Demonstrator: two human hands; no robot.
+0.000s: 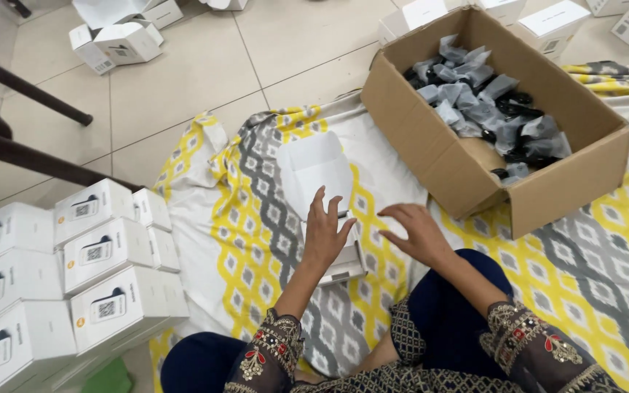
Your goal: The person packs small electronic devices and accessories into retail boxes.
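Note:
My left hand (pixel 325 231) rests with fingers spread on a small white box (pixel 343 260) lying on the patterned cloth (pixel 256 211). Just above it lies a white open-flapped box lid (pixel 316 172). My right hand (pixel 416 231) hovers beside the box with fingers curled and apart, holding nothing. A brown cardboard carton (pixel 467 164) full of small black parts in clear bags (pixel 485 109) stands to the right, just beyond my right hand.
A stack of white boxes (pixel 60 276) stands at the left by my knee. More white boxes (pixel 121 40) lie on the tiled floor at the back. Dark chair legs (pixel 16 153) cross the far left.

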